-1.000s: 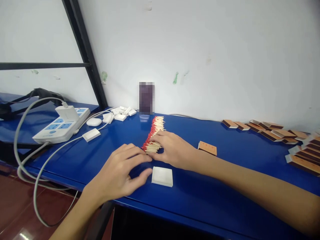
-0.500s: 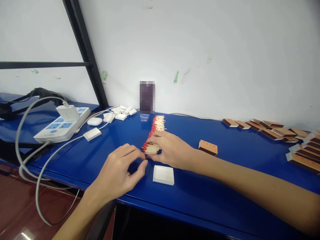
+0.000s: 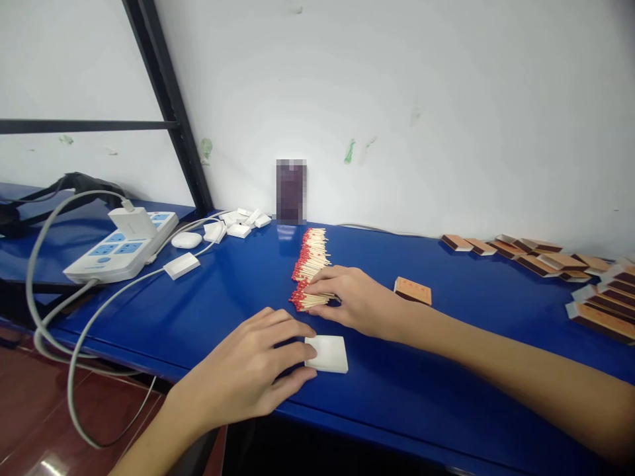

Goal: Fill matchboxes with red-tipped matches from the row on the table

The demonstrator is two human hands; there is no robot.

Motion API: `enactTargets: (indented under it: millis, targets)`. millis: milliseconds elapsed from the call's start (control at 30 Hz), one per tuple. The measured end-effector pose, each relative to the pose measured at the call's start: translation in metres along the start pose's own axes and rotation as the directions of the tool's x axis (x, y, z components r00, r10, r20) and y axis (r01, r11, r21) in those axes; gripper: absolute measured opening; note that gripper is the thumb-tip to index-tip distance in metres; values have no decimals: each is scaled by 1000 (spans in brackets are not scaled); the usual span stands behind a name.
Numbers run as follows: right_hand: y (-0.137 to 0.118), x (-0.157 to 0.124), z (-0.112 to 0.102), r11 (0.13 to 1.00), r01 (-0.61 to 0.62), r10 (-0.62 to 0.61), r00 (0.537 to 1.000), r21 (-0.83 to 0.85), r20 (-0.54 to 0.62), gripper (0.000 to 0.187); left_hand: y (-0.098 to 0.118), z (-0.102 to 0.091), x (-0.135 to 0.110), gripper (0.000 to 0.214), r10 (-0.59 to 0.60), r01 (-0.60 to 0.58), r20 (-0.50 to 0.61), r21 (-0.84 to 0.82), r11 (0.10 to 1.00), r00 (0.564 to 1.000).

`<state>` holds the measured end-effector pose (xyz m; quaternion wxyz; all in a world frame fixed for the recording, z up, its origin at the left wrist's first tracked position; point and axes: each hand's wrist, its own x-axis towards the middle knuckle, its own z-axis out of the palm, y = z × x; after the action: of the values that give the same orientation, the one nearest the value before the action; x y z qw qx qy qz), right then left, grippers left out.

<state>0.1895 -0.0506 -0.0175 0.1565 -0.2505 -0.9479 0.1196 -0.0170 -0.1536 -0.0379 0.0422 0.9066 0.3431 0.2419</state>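
A pile of red-tipped matches (image 3: 310, 264) lies in a strip on the blue table (image 3: 446, 330). My right hand (image 3: 354, 301) rests on the near end of the pile, its fingers pinching a small bundle of matches. A white inner matchbox tray (image 3: 328, 353) sits just in front of the pile. My left hand (image 3: 248, 373) lies beside the tray, thumb and fingers touching its left edge. A closed brown matchbox (image 3: 413, 291) lies to the right of my right hand.
Many brown matchboxes (image 3: 570, 271) are spread at the far right. Several white trays (image 3: 238, 225) lie near the wall. A power strip (image 3: 124, 248) with a charger and grey cables sits at the left. A dark blurred object (image 3: 290, 192) leans on the wall.
My left hand moved right and toward me, from the matches to the white tray's left edge. My right hand slid a little to the right, drawing a small bundle off the pile.
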Motion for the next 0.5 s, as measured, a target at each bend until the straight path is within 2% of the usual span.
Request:
enactTargets:
  millis: [267, 367, 500]
  targets:
    - [6, -43, -12, 997, -76, 75, 997, 27, 23, 24, 1, -5, -4, 13, -5, 6, 8, -93, 996, 1000]
    - [8, -56, -17, 994, -108, 108, 994, 12, 25, 25, 1, -6, 0, 14, -29, 31, 22, -73, 997, 999]
    - [17, -61, -22, 988, -155, 156, 988, -20, 17, 24, 0, -6, 14, 19, -35, 36, 89, 1, 999, 995]
